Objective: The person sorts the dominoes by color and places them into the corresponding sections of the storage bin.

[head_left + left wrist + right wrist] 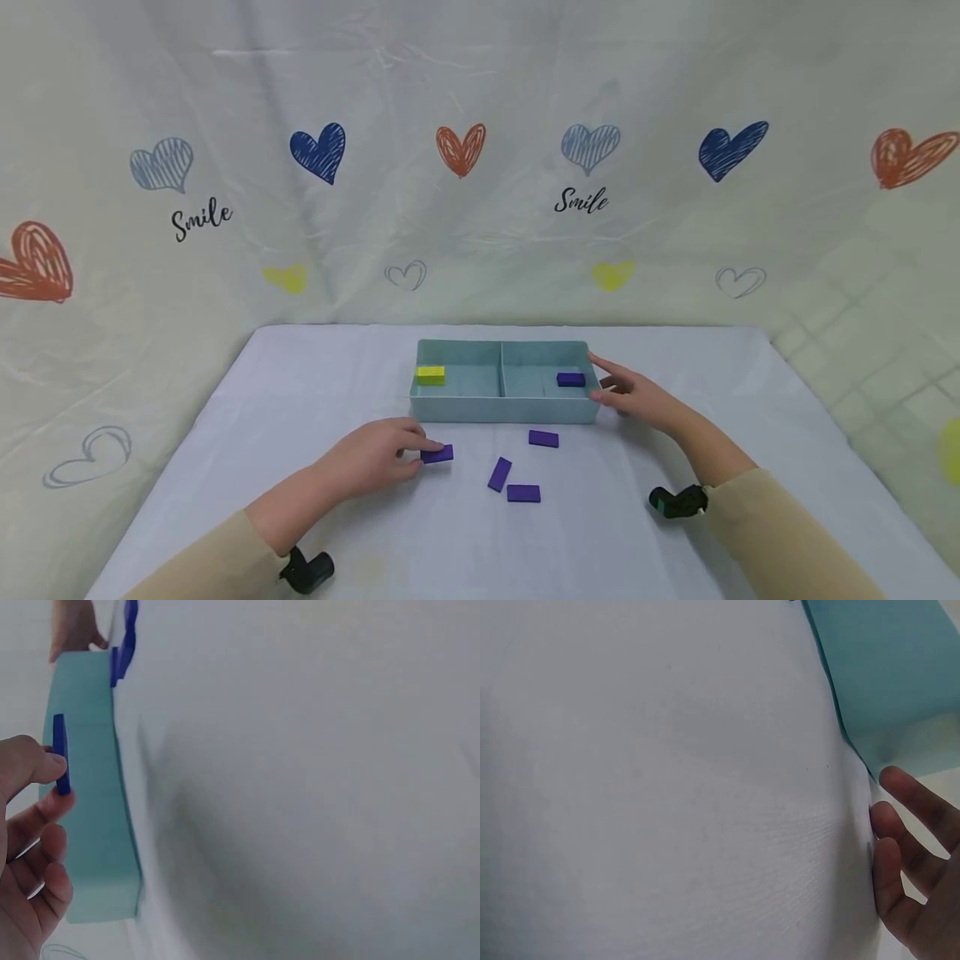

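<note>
In the head view my left hand (378, 454) pinches a purple rectangular block (442, 453) near the box's front left corner. The left wrist view shows this block (61, 754) between thumb and index finger. My right hand (637, 396) touches the right end of a pale teal two-compartment box (502, 410), fingers mostly extended. The right compartment contains a purple block (571, 380); a yellow block (431, 375) lies in the left one. In front of the box, three more purple blocks lie on the cloth: one (543, 438) nearest the box, one slanted (499, 474), one closer to me (523, 493).
A white cloth (300, 392) covers the table, and a curtain (525, 75) printed with hearts hangs behind it. Each wrist wears a small black camera, one on the left (307, 572) and one on the right (677, 502).
</note>
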Demonstrator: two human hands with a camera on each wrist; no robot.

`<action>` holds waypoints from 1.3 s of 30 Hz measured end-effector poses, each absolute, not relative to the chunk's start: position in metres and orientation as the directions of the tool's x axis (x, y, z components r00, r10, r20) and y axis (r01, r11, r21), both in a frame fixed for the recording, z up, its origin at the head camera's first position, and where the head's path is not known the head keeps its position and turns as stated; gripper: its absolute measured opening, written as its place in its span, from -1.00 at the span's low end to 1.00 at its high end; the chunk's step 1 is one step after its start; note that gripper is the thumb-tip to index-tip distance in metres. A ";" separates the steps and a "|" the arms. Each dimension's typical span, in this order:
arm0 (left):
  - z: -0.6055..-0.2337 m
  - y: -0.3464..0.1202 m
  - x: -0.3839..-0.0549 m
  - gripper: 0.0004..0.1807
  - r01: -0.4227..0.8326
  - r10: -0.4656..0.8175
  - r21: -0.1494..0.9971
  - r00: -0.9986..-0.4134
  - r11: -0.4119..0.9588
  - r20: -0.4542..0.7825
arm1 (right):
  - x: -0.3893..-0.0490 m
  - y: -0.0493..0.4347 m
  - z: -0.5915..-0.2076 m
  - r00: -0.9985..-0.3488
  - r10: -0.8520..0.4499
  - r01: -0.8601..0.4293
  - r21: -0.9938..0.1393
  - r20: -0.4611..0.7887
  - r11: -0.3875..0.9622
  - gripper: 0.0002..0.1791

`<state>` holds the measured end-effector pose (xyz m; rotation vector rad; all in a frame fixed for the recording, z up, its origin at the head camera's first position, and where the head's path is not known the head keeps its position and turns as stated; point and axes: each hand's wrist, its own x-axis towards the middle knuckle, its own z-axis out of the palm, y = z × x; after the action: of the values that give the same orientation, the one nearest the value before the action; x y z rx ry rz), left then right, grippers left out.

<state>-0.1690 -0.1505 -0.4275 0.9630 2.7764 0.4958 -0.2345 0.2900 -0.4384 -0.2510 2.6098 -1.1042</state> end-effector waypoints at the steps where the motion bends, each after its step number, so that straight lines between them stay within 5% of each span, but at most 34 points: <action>1: -0.424 -0.148 -0.170 -0.65 0.573 0.623 0.358 -0.782 0.737 -0.032 | -0.234 0.290 -0.439 -0.941 -0.272 -0.045 -0.723 -0.201 0.690 -0.13; 17: -0.392 -0.089 -0.206 -0.61 0.637 0.631 0.347 -0.762 0.688 0.147 | -0.237 0.295 -0.445 -0.940 -0.289 -0.071 -0.725 -0.182 0.685 -0.14; 28: -0.377 -0.022 -0.254 -0.61 0.663 0.679 0.346 -0.729 0.664 0.094 | -0.236 0.295 -0.444 -0.939 -0.288 -0.059 -0.737 -0.188 0.674 -0.15; 39: -0.401 0.039 -0.289 -0.60 0.698 0.717 0.242 -0.697 0.674 0.016 | -0.237 0.295 -0.443 -0.936 -0.299 -0.064 -0.746 -0.185 0.662 -0.17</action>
<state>-0.2894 0.0392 -0.4007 1.1861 2.7995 0.3535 -0.2368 0.2947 -0.4427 -0.2906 2.5879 -1.1455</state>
